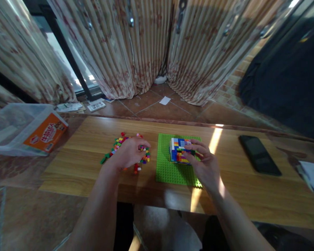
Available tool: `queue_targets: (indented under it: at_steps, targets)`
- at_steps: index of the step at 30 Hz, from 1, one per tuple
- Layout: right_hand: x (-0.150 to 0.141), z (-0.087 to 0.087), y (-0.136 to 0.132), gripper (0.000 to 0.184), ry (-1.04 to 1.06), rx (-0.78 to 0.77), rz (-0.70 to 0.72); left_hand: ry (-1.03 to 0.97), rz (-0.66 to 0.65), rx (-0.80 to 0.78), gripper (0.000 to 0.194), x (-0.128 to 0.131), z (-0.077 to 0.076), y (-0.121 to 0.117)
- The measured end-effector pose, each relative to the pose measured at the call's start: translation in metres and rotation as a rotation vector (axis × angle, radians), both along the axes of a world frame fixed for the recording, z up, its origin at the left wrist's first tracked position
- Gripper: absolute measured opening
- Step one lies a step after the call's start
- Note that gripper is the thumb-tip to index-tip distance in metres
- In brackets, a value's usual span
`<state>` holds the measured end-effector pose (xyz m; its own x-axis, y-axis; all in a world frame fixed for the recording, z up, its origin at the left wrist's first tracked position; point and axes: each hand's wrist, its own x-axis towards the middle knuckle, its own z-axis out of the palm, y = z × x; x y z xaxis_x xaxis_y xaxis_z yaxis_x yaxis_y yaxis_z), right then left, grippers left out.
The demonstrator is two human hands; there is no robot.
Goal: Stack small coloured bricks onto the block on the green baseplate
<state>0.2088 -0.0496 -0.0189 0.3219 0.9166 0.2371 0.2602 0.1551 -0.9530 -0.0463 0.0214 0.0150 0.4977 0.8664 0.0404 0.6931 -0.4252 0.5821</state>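
A block built of toy bricks in white, blue, red and yellow stands on a green studded baseplate. My right hand reaches over its right side, thumb and fingers bent against its top; any single small brick between the fingertips is too small to make out. Further left, a loose pile of small coloured toy bricks lies on the wooden table. Over this pile is my left hand, its fingers curled into a pinch. Whatever those fingertips hold is hidden.
A black phone lies on the table at the right, with white paper beyond it. To the left stands a clear plastic box with an orange label. Patterned curtains hang behind the table.
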Motion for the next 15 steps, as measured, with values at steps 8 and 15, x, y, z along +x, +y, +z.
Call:
queue_targets:
  at_steps: [8,15]
  targets:
    - [0.0004,-0.002,-0.0007,0.011,-0.109,0.043,-0.025,0.063,-0.173,-0.001,0.029,0.0069,-0.0011,-0.0075]
    - [-0.0005,-0.0015,-0.0002,0.009,-0.188,0.038,-0.045,0.102,-0.157,0.03,0.024,0.0074,-0.0022,-0.0076]
